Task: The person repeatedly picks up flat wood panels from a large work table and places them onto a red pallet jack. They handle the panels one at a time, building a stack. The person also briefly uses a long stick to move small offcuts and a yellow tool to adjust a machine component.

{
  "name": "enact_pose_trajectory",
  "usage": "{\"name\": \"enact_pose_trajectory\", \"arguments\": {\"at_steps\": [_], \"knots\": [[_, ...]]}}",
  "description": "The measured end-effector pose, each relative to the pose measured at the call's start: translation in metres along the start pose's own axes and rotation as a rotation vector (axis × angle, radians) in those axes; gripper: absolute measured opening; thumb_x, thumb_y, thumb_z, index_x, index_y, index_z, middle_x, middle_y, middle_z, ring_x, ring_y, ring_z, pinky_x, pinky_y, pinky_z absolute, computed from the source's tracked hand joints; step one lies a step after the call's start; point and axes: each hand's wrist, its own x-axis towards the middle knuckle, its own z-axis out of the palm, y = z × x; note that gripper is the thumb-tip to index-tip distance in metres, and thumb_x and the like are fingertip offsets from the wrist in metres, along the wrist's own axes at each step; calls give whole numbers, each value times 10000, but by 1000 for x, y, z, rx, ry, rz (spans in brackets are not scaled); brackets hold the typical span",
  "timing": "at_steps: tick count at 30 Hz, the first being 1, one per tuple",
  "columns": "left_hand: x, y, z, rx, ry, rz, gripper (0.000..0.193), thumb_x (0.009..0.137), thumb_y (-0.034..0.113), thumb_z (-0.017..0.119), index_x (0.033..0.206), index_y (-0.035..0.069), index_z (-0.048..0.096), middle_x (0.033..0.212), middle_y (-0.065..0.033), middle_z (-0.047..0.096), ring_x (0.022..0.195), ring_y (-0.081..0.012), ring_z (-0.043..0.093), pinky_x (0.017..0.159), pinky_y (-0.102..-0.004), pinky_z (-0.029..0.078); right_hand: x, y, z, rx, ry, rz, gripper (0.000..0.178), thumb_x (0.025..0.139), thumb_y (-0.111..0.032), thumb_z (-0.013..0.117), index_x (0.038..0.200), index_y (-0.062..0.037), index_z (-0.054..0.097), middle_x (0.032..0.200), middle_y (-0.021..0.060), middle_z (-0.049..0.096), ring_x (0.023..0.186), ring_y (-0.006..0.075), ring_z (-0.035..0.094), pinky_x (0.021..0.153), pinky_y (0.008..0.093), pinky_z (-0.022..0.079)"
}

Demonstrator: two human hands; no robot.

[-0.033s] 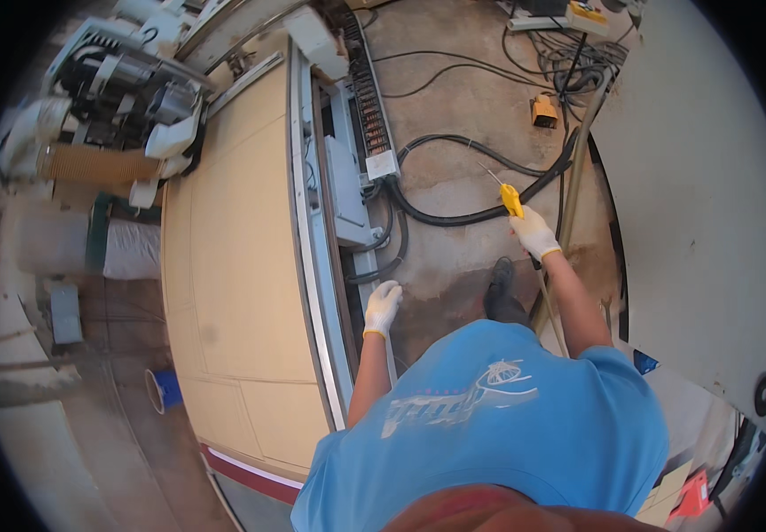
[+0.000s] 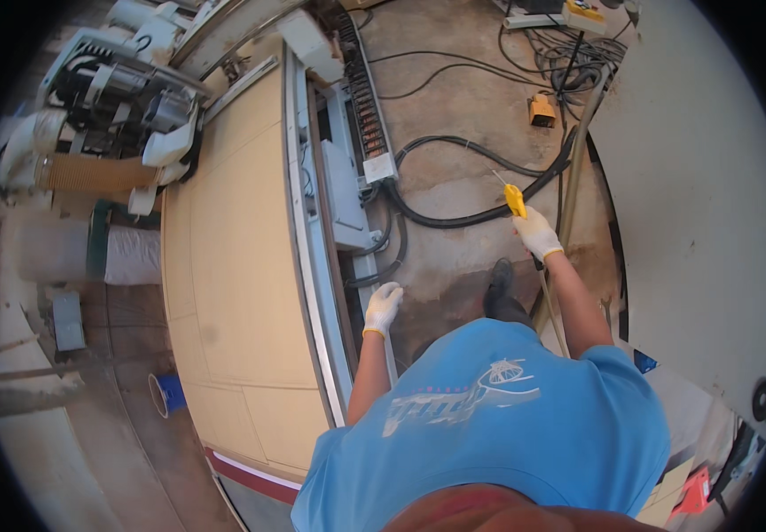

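A yellow air blow gun (image 2: 514,200) with a thin metal nozzle is gripped in my right hand (image 2: 538,234), which wears a white knitted glove with a yellow cuff. The nozzle points forward and a little left, over the floor. From below that hand, a thin hose (image 2: 553,310) runs back beside my body. My left hand (image 2: 384,308), gloved the same way, hangs beside the rail of the machine bed (image 2: 316,332) with its fingers loosely curled. Nothing shows in it. Pale tan boards (image 2: 232,257) cover the bed to my left.
At the far left of the bed is a machine head (image 2: 125,97) with a ribbed brown duct (image 2: 99,173). Thick black cables (image 2: 454,220) loop across the floor ahead, near a yellow foot pedal (image 2: 542,111). A large grey panel (image 2: 693,213) stands close on my right. A blue bucket (image 2: 168,394) lies beyond the bed.
The view has shifted very slightly. My right hand and the blow gun appear a touch further right, and the nozzle looks shorter. My left hand stays about where it was.
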Motion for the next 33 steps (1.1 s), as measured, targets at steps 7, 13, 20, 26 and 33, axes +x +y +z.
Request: {"name": "enact_pose_trajectory", "arguments": {"at_steps": [7, 13, 20, 26, 33], "knots": [[91, -27, 15, 51, -165, -381, 219, 931, 261, 617, 991, 60, 679, 791, -8, 617, 660, -126, 570, 535, -284, 441, 112, 64, -114, 225, 119, 347, 189, 977, -229, 531, 984, -57, 608, 717, 56, 610, 436, 149, 481, 405, 338, 435], [166, -20, 11, 515, -422, -55, 207, 924, 273, 611, 833, 92, 654, 722, -24, 597, 595, -159, 560, 487, -317, 426, 146, 92, -101, 140, -37, 568, 190, 959, -216, 566, 908, -44, 629, 708, 72, 646, 442, 148, 505, 414, 337, 454], [299, 87, 66, -31, -225, -415, 145, 925, 205, 581, 843, 92, 619, 693, -7, 536, 560, -128, 516, 460, -307, 387, 260, -19, -108, 309, -79, 380, 172, 955, -212, 558, 917, -44, 564, 698, 68, 603, 418, 150, 480, 387, 351, 437], [452, 188, 72, -191, -355, -339, 122, 956, 188, 591, 979, 85, 651, 787, -5, 596, 589, -106, 530, 481, -251, 391, 431, -146, -131, 148, 153, 364, 177, 931, -181, 525, 853, -31, 576, 630, 81, 570, 406, 179, 486, 378, 368, 431], [578, 278, -11, -103, -253, -423, 161, 978, 231, 579, 1032, 99, 651, 814, -29, 622, 626, -136, 584, 503, -274, 428, 569, -261, -110, -6, -77, 439, 203, 926, -177, 576, 858, 11, 606, 619, 80, 582, 420, 182, 507, 402, 365, 452]]}}
